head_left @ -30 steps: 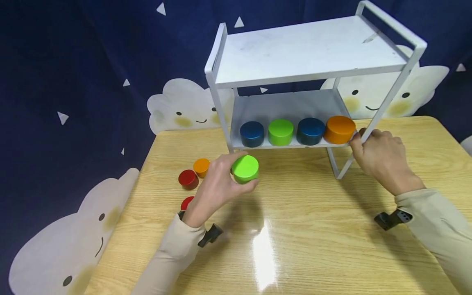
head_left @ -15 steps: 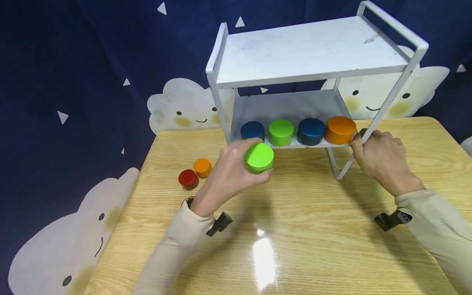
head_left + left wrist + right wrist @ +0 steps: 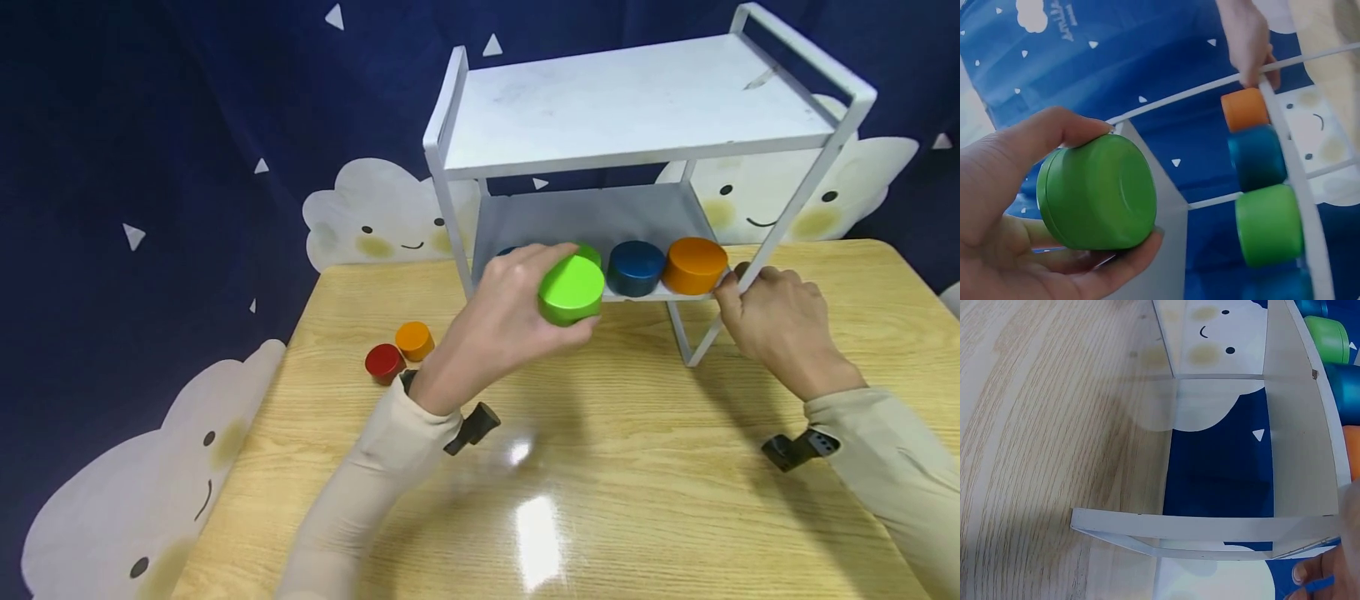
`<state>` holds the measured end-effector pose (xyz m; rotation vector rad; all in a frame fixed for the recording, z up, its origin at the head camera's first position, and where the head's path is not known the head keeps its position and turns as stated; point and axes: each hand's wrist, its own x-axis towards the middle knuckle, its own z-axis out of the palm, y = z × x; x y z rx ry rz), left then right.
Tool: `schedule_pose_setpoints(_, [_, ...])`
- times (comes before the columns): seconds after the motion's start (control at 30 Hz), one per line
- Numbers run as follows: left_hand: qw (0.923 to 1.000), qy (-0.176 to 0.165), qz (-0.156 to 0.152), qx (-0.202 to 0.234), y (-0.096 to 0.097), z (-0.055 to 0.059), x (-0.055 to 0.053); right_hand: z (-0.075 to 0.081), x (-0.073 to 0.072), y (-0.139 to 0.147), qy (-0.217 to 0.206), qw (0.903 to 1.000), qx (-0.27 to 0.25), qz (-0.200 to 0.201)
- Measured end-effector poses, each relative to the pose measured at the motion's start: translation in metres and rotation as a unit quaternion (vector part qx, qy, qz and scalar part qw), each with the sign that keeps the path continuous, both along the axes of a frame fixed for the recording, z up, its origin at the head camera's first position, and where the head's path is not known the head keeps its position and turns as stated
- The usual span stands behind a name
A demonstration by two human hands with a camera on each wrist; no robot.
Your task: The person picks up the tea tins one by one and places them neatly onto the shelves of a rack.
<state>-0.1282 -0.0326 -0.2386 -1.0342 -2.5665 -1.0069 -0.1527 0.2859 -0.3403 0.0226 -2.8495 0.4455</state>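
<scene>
My left hand grips a round green tin between thumb and fingers, raised in front of the rack's lower shelf. Up close in the left wrist view, the same tin shows a seam around one end. My right hand holds the right front post of the white two-tier rack. Along its lower shelf stand a second green tin, a blue tin and, nearest the right hand, an orange tin. Another blue tin is mostly hidden behind the left hand.
A small orange tin and a small dark red tin stand on the wooden table, left of the left forearm. Behind the rack hangs a dark blue curtain with cloud figures.
The left hand has moved up and to the right with the green tin, now overlapping the shelf's green tin in the head view. The right hand has kept its hold on the rack.
</scene>
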Motion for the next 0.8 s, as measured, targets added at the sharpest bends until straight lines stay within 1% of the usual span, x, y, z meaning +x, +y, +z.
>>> schedule_pose_setpoints(0.17, [0.9995, -0.027, 0.000, -0.017, 0.011, 0.013, -0.002, 0.000, 0.000, 0.000, 0.000, 1.0000, -0.002, -0.003])
schedule_pose_setpoints(0.2, [0.9993, -0.032, -0.002, -0.020, 0.013, 0.015, -0.003, 0.000, 0.000, 0.000, 0.000, 1.0000, -0.002, -0.004])
schedule_pose_setpoints(0.3, [0.9989, -0.034, -0.016, -0.028, 0.019, 0.022, -0.003, 0.000, 0.000, 0.000, 0.002, 1.0000, -0.003, -0.002])
schedule_pose_setpoints(0.4, [0.9989, -0.022, -0.032, -0.027, 0.025, 0.027, -0.004, -0.001, -0.001, 0.000, 0.004, 1.0000, -0.002, -0.003])
schedule_pose_setpoints(0.57, [0.9988, 0.003, -0.046, -0.018, 0.033, 0.034, -0.009, -0.001, -0.002, 0.001, 0.003, 1.0000, 0.002, -0.002])
schedule_pose_setpoints(0.73, [0.9984, 0.007, -0.053, -0.020, 0.038, 0.041, -0.015, -0.002, -0.002, 0.001, 0.006, 1.0000, 0.006, 0.001])
schedule_pose_setpoints(0.8, [0.9983, 0.013, -0.055, -0.014, 0.040, 0.043, -0.017, -0.002, -0.002, 0.001, 0.007, 1.0000, 0.006, 0.001])
